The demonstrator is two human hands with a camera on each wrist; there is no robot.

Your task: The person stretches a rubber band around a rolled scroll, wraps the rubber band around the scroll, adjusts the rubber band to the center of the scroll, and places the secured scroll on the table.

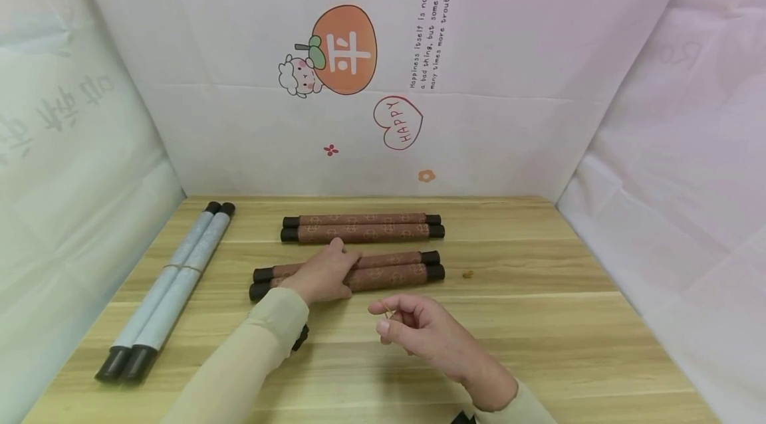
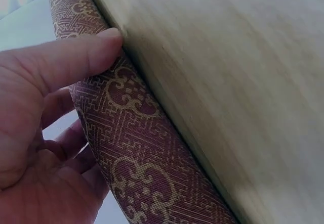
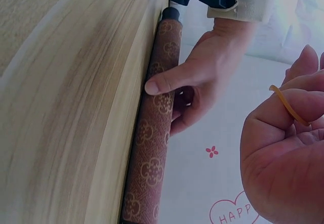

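My left hand (image 1: 323, 271) grips the nearer brown scroll (image 1: 389, 276), a pair of parallel rolls with gold patterns and black ends, lying on the wooden table. In the left wrist view the thumb lies along the front of the patterned roll (image 2: 136, 148), and the other fingers reach round behind, partly hidden. My right hand (image 1: 425, 331) is raised in front of the scroll, apart from it. It holds a thin yellowish rubber band (image 3: 289, 105), looped over a finger, with thumb and forefinger close together. Behind lies a second brown scroll (image 1: 365, 231), untouched.
At the left lies a pale blue scroll (image 1: 173, 288) with black ends, tied round the middle by a band (image 1: 184, 267). A small tan, crumpled band-like piece (image 1: 467, 274) is on the table (image 1: 538, 318) at the right. White printed sheets (image 1: 479, 138) stand round the back and sides.
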